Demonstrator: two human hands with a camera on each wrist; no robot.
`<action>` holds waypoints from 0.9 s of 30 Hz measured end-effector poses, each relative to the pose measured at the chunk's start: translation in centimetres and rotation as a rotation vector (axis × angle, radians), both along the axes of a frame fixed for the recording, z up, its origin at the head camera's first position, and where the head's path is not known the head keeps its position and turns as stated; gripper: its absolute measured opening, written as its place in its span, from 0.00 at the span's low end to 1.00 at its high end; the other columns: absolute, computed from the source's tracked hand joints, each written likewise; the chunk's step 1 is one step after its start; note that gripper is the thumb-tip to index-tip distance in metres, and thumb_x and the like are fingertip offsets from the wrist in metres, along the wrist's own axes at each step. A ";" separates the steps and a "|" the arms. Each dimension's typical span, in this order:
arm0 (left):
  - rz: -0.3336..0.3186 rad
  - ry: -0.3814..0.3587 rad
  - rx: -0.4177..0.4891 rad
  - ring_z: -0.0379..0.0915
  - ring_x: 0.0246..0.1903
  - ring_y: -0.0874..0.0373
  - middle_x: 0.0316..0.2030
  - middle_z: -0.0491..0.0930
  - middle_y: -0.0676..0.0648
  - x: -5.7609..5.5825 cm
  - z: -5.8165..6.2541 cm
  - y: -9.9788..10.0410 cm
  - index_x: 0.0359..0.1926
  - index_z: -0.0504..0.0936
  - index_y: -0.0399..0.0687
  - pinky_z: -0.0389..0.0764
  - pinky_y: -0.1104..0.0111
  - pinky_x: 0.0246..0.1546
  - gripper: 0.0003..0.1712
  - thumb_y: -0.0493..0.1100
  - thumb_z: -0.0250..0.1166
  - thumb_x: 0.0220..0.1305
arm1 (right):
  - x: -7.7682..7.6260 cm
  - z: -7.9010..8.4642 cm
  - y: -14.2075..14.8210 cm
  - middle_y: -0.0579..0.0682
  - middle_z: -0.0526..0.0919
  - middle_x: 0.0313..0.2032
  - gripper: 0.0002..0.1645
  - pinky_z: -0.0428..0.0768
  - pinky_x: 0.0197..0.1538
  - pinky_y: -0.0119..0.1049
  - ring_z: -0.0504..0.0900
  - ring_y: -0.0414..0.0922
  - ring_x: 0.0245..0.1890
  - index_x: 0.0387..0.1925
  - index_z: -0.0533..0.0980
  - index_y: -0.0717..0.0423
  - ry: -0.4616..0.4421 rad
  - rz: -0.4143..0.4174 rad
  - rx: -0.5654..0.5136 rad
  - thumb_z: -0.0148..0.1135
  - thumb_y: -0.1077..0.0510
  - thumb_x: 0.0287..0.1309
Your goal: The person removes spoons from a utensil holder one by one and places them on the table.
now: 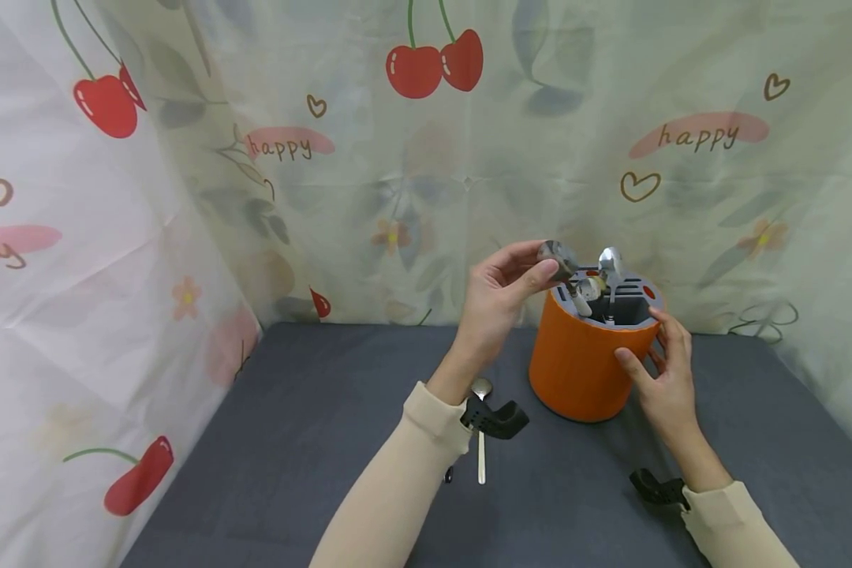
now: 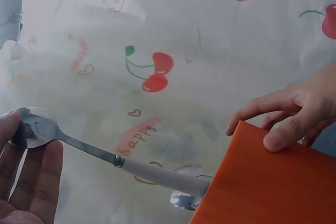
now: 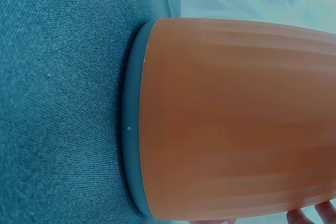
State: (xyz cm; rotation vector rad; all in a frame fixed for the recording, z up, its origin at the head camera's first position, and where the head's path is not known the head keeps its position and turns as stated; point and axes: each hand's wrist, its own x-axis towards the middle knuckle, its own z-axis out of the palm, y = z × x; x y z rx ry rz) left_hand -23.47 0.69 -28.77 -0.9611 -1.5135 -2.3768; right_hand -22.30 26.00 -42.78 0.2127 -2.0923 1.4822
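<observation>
My left hand (image 1: pixel 497 296) pinches the bowl of a spoon (image 2: pixel 38 129) between thumb and fingers. The spoon's white handle (image 2: pixel 163 176) points down into the top of an orange utensil holder (image 1: pixel 584 371), where its end is hidden. At the holder's right side, my right hand (image 1: pixel 670 386) grips the upper wall, thumb in front and fingers by the rim. Another spoon (image 1: pixel 610 264) stands bowl-up in the grey slotted top. The holder's orange wall (image 3: pixel 236 119) fills much of the right wrist view, its grey base on the cloth.
A spoon (image 1: pixel 481 457) lies on the dark grey tablecloth (image 1: pixel 341 410), partly behind the left wrist. Beside it a small dark tip (image 1: pixel 448 475) shows past the sleeve. Curtains printed with cherries (image 1: pixel 415 71) stand behind and at the left.
</observation>
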 end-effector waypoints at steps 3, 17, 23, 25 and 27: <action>0.011 0.001 0.019 0.86 0.40 0.60 0.40 0.86 0.55 0.0 0.1 -0.5 0.59 0.77 0.20 0.85 0.53 0.54 0.17 0.23 0.60 0.71 | 0.0 -0.1 0.0 0.44 0.56 0.75 0.44 0.61 0.78 0.47 0.61 0.52 0.75 0.80 0.60 0.44 0.001 0.001 -0.001 0.67 0.64 0.68; 0.078 -0.006 0.057 0.83 0.40 0.61 0.40 0.86 0.56 0.2 0.5 -3.4 0.56 0.82 0.28 0.86 0.62 0.51 0.15 0.24 0.61 0.71 | 0.1 -0.2 0.1 0.43 0.56 0.75 0.44 0.61 0.78 0.42 0.61 0.50 0.75 0.80 0.60 0.45 0.008 0.006 0.001 0.67 0.64 0.68; 0.110 -0.021 0.068 0.84 0.40 0.60 0.40 0.87 0.54 -0.1 -0.1 -4.8 0.49 0.88 0.53 0.86 0.64 0.49 0.18 0.26 0.63 0.70 | 0.0 -0.3 0.1 0.42 0.56 0.75 0.44 0.62 0.77 0.41 0.61 0.50 0.75 0.80 0.60 0.45 0.015 0.009 -0.004 0.67 0.64 0.68; 0.124 -0.021 0.059 0.84 0.40 0.60 0.40 0.87 0.54 -0.3 -0.3 -5.3 0.49 0.88 0.53 0.86 0.63 0.49 0.18 0.27 0.63 0.70 | 0.0 -0.2 0.1 0.43 0.56 0.75 0.44 0.62 0.77 0.42 0.61 0.51 0.75 0.80 0.60 0.45 0.015 0.009 -0.004 0.67 0.64 0.68; 0.136 -0.024 0.042 0.84 0.41 0.60 0.40 0.87 0.54 -0.4 -0.7 -5.8 0.49 0.88 0.51 0.86 0.64 0.49 0.17 0.27 0.64 0.70 | 0.0 -0.2 0.0 0.44 0.56 0.75 0.44 0.61 0.78 0.44 0.61 0.52 0.75 0.80 0.60 0.45 0.013 0.008 -0.003 0.67 0.64 0.68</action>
